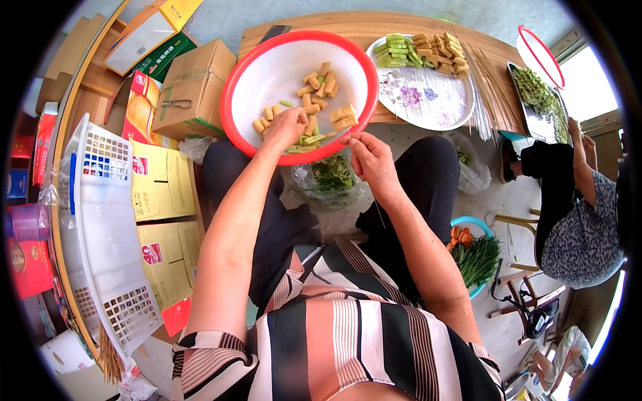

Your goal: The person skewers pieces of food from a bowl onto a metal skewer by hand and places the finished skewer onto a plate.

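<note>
A white basin with a red rim point(234, 113) holds loose tan tofu-skin rolls point(326, 85) and cut green stalks point(311, 140). My left hand point(289, 127) reaches over its near rim, fingers closed among the rolls; whatever they pinch is hidden. Between the fingers of my right hand point(372, 162) is a thin skewer point(382, 215), its lower end pointing back toward my lap. A few tofu-skin rolls point(344, 117) are threaded side by side near its tip, above the basin's right edge. Right of the basin, a flowered tray point(418, 100) bears filled skewers of green stalks point(396, 52) and tan rolls point(441, 50).
Bare skewers point(493, 87) lie on the wooden table point(401, 23). Bagged greens point(331, 175) sit below the basin. A blue-rimmed bowl point(483, 227) holds greens and orange pieces. Cardboard boxes point(194, 90) and a white plastic basket point(107, 220) stand left. Another person point(582, 227) works at right.
</note>
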Demonstrator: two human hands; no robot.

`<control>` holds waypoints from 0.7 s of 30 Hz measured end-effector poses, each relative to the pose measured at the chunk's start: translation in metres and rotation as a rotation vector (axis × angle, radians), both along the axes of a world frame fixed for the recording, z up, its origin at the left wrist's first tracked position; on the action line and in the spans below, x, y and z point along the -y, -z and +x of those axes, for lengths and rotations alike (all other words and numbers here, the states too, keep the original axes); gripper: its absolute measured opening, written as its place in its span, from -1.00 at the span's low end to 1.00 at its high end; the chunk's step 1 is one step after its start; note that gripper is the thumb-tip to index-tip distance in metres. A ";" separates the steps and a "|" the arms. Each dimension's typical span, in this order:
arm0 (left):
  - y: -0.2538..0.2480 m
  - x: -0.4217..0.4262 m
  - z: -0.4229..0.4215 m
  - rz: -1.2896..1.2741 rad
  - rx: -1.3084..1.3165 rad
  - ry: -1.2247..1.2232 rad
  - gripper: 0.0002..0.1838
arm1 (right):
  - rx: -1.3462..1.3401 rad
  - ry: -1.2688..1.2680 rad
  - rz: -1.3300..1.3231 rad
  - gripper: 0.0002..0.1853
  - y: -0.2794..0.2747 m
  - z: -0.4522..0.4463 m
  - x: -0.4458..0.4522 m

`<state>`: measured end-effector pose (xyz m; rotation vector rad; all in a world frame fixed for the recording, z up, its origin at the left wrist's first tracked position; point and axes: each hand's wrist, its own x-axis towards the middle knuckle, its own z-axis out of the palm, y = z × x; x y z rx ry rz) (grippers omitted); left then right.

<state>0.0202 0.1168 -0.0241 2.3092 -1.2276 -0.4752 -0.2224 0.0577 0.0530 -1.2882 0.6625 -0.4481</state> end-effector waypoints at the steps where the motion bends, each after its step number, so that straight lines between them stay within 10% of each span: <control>1: -0.001 0.001 0.001 -0.001 0.000 -0.001 -0.91 | -0.001 0.000 -0.006 -0.77 -0.001 0.000 0.000; 4: -0.014 0.004 -0.002 -0.115 -0.141 -0.100 -0.88 | -0.011 -0.013 -0.015 -0.76 -0.003 -0.003 -0.002; 7: -0.038 -0.002 -0.010 -0.399 -1.040 -0.252 -0.80 | -0.032 -0.043 -0.022 -0.75 -0.005 -0.004 -0.005; 21: -0.053 -0.013 -0.010 -0.531 -1.385 -0.149 -0.70 | -0.108 -0.125 -0.113 -0.77 -0.005 -0.003 -0.015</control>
